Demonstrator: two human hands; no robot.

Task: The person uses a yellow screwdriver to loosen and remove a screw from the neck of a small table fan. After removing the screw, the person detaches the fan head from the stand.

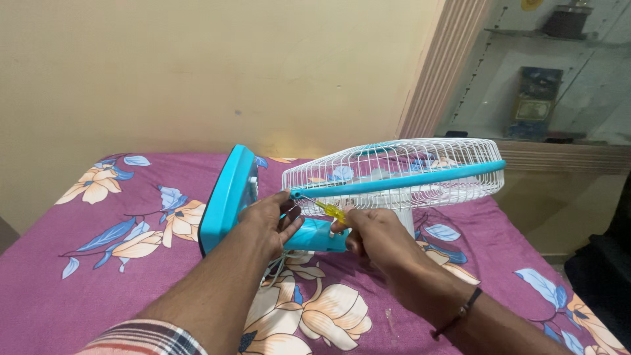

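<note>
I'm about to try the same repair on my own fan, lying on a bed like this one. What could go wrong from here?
1. The fan lies on a soft bedsheet, so it may rock under pressure.
2. The yellow-handled screwdriver in the right hand points toward the left hand steadying the grille; a slip could jab those fingers.
3. A loosened screw could vanish into the busy floral pattern.

Plaid sleeve (148, 336), black wristband (458, 314).
</note>
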